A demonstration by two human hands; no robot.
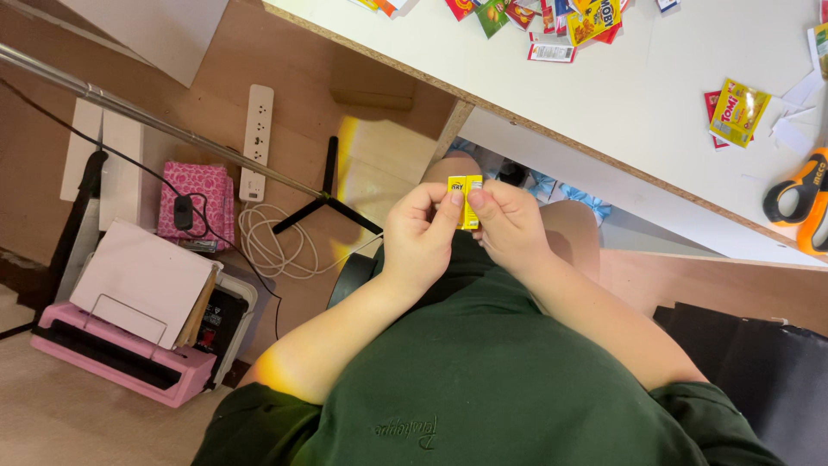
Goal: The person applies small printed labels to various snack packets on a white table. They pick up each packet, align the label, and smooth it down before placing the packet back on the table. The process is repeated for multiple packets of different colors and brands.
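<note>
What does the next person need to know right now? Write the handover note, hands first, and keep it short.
Left hand: pinches the left edge of a small yellow packet, grip closed on it.
Right hand: pinches the packet's right edge, grip closed too.
The packet is held upright over the lap, below the edge of the white table.
On the table: a heap of small coloured packets at the far side, one yellow packet lying apart, paper scraps and orange scissors at the right.
Done: cannot tell whether the held packet is opened.
Left: the heap lies untouched.
</note>
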